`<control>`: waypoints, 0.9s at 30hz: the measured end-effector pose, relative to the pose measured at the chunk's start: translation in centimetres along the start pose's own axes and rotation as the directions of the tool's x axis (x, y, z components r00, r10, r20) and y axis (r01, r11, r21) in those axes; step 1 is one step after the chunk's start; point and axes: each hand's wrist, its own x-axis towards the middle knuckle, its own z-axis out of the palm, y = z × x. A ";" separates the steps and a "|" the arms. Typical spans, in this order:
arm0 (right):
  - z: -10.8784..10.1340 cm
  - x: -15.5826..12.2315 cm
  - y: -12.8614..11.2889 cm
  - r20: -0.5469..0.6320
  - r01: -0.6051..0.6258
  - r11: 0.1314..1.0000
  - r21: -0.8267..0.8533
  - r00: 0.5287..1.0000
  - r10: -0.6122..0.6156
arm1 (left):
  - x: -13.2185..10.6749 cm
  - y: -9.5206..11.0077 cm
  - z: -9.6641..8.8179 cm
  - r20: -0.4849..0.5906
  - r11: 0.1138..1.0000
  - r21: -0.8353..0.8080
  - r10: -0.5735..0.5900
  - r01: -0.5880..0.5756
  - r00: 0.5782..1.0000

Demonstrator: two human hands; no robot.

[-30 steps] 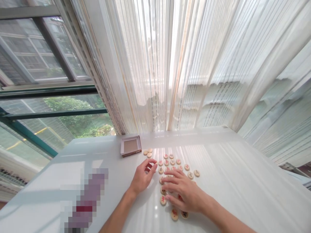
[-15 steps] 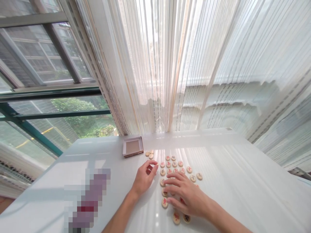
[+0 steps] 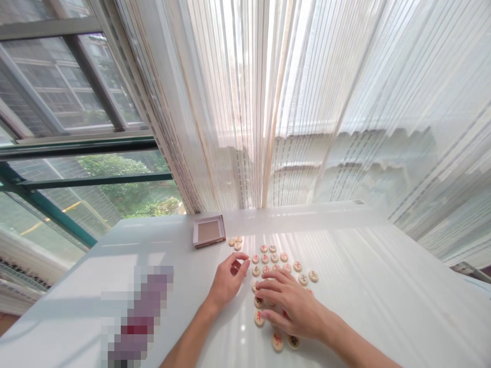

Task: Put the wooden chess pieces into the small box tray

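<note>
Several round wooden game discs with red or dark characters lie spread on a white table. My right hand lies flat over the middle of the spread, fingers stretched to the left and resting on discs. My left hand sits just left of the discs, thumb and fingers curled in a loose pinch; whether a disc is between them I cannot make out. Three plain discs lie apart beside a small square box.
The shallow brown-bottomed box stands open at the table's far side, near sheer striped curtains. A window with a green frame is at the left. A blurred purple and red patch covers the table's near left.
The view shifted slightly. Both hands stay over the discs, almost unmoved; my right hand's fingers have crept a little to the left.
</note>
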 end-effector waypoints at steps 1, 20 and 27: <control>0.0 0.1 0.0 -0.003 0.000 1.000 0.002 1.000 0.000 | 0.0 0.0 0.0 0.000 1.000 0.001 0.001 -0.001 1.000; 0.5 -0.2 0.7 -0.033 0.015 1.000 0.010 0.999 -0.015 | 0.0 0.0 0.1 0.014 1.000 0.015 0.016 -0.017 1.000; 0.3 -0.2 0.6 -0.044 0.029 0.999 0.023 0.999 -0.028 | -0.1 0.4 0.0 0.013 1.000 0.021 0.018 -0.018 1.000</control>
